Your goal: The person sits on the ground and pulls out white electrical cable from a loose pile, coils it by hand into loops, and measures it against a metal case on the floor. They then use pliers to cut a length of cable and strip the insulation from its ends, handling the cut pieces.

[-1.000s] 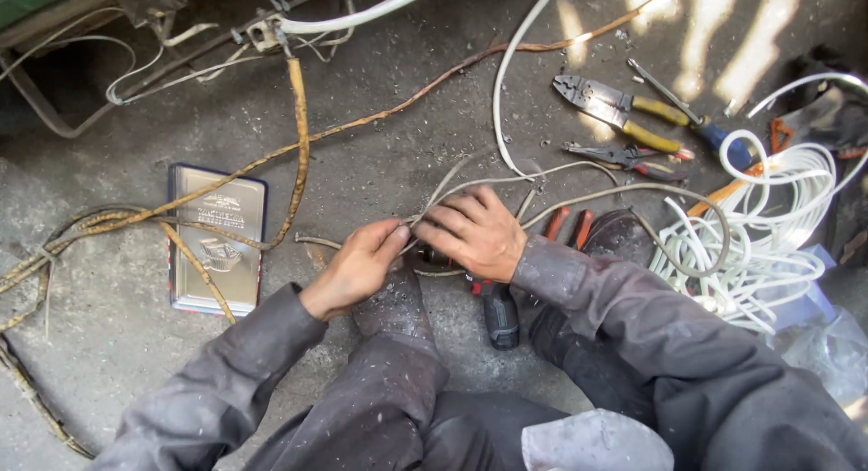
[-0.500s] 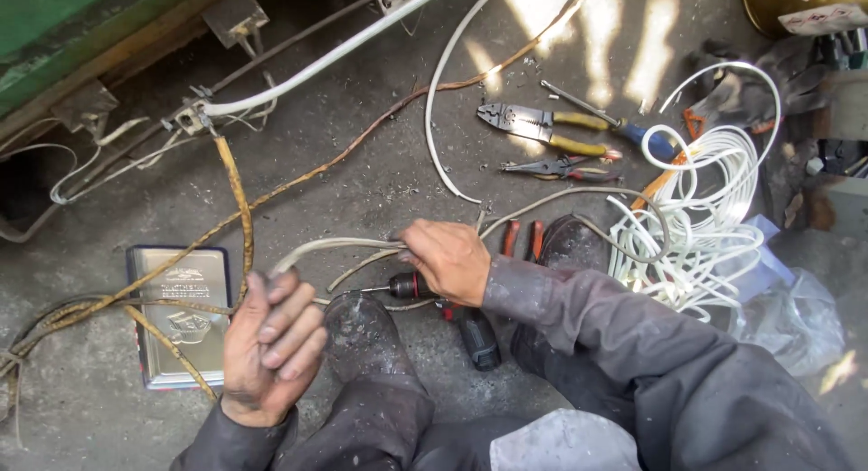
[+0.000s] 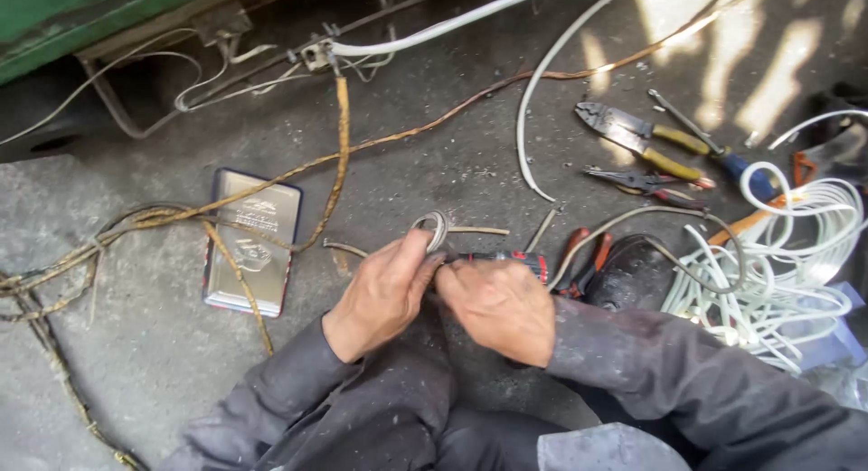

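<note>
The left hand (image 3: 384,295) is closed, thumb and fingers pinching a grey wire (image 3: 436,227) bent into a small loop that stands up at its 1 o'clock. The right hand (image 3: 497,306) is curled over a red-and-black screwdriver handle (image 3: 506,259), gripping it, just at 3 o'clock of the loop. The wire is dull, thin and kinked, near frame centre. Pliers (image 3: 633,136) lie at 2 o'clock

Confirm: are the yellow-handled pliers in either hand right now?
No. The yellow-handled pliers lie on the concrete floor, apart from the left hand and right hand, which meet at a red-and-black screwdriver.
</note>
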